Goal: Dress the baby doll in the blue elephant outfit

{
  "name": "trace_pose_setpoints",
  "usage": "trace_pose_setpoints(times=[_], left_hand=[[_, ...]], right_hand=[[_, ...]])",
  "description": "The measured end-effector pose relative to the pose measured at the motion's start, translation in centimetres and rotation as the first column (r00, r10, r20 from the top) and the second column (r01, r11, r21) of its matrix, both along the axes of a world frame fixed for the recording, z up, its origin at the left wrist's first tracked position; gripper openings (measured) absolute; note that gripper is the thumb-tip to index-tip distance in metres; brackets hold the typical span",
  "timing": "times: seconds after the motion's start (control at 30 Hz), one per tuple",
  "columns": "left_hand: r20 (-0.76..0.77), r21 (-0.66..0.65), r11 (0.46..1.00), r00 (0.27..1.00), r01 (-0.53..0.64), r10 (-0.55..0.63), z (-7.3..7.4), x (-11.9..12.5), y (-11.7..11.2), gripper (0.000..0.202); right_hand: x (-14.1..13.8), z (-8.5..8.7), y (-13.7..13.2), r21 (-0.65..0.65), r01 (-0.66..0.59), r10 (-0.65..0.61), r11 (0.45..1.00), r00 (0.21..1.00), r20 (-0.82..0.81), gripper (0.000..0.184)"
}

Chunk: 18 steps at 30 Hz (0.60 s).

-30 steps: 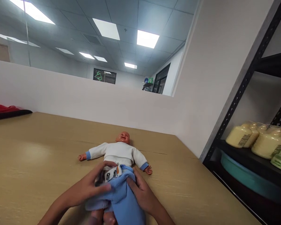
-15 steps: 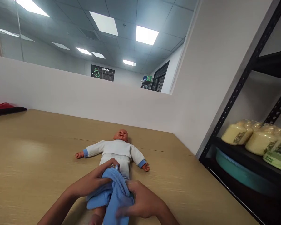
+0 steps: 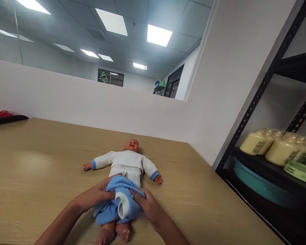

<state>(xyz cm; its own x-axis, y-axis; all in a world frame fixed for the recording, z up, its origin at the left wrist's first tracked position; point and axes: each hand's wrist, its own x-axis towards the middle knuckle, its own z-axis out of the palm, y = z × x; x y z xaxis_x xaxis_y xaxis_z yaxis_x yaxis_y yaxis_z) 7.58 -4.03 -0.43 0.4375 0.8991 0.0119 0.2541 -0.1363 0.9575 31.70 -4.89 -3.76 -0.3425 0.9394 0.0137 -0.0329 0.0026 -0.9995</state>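
I am looking across a tan tabletop (image 3: 193, 200) with a thin seam running across it; its far edge meets a white half-wall (image 3: 91, 102). Above that I see another room, its tiled ceiling (image 3: 178, 13) set with bright light panels (image 3: 159, 35), and two dark barred windows (image 3: 111, 77), one at the back, one on the right. To my right stands one black metal rack (image 3: 248, 114): its shelf carries a cluster of cream-yellow bottles (image 3: 255, 143), too overlapped for me to count, beside green packaging (image 3: 299, 172), and below sits one teal basin (image 3: 260, 187). One red item (image 3: 1, 114) with a black edge lies at far left.

On the table I count one baby doll (image 3: 127, 159), on its back, two arms spread, two blue cuffs, two bare feet. One blue fleecy garment (image 3: 122, 183) with a white patch lies bunched over its hips and thighs. My two hands are apart, the left hand (image 3: 104, 193) gripping the garment's left side, the right hand (image 3: 146, 201) pinching its right
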Motion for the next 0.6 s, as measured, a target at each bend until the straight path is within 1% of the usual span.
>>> trace_pose_setpoints(times=[0.07, 0.13, 0.2, 0.27, 0.33, 0.37, 0.43, 0.47, 0.5, 0.53, 0.6], left_hand=[[-0.026, -0.024, 0.998, 0.998, -0.060, 0.059, -0.6, -0.6, 0.2, 0.080], [-0.006, -0.071, 0.996, 0.998, -0.056, 0.056, -1.1, -1.0, 0.5, 0.085], [0.086, -0.143, 0.990, 0.996, -0.009, 0.021, -1.4, -1.2, 0.8, 0.086], [0.179, -0.204, 0.978, 0.984, 0.034, 0.003, -1.3, -1.1, 1.0, 0.082], [0.211, -0.211, 0.975, 0.977, 0.075, -0.030, -0.9, -0.8, 0.8, 0.077], [0.198, -0.180, 0.976, 0.977, 0.119, -0.082, -0.5, -0.6, 0.6, 0.077], [0.126, -0.102, 0.972, 0.972, 0.210, -0.197, 0.5, -0.2, -0.1, 0.078], [0.074, -0.067, 0.970, 0.971, 0.234, -0.229, 1.0, 0.1, -0.5, 0.078], [0.012, -0.038, 0.974, 0.975, 0.223, -0.223, 1.5, 0.4, -0.9, 0.075], [-0.052, -0.014, 0.984, 0.982, 0.178, -0.179, 1.8, 0.7, -1.3, 0.070], [-0.182, 0.050, 0.996, 0.981, 0.079, -0.069, 2.1, 1.4, -2.1, 0.058]], right_hand=[[0.3, 0.8, -0.5, -0.046, -0.138, 0.134, 0.989, 0.988, -0.082, 0.063], [0.1, 1.6, -0.7, -0.061, -0.224, 0.206, 0.973, 0.952, -0.226, 0.059], [-0.5, 1.9, -0.7, -0.076, -0.218, 0.178, 0.973, 0.918, -0.355, 0.055], [-1.2, 1.7, -0.6, -0.110, -0.193, 0.130, 0.975, 0.898, -0.420, 0.056], [-1.7, 1.4, -0.8, -0.156, -0.144, 0.071, 0.977, 0.915, -0.396, 0.064], [-1.7, 1.3, -1.1, -0.185, -0.108, 0.035, 0.977, 0.931, -0.362, 0.068], [-1.7, 1.2, -1.9, -0.210, -0.051, -0.006, 0.976, 0.965, -0.263, 0.077], [-1.6, 1.0, -2.4, -0.195, -0.044, 0.001, 0.980, 0.977, -0.215, 0.079], [-1.5, 0.8, -3.0, -0.164, -0.050, 0.021, 0.985, 0.984, -0.178, 0.080], [-1.4, 0.2, -3.5, -0.121, -0.061, 0.043, 0.991, 0.988, -0.151, 0.080], [-1.5, -1.6, -4.5, -0.023, -0.034, 0.031, 0.999, 0.991, -0.130, 0.083]])
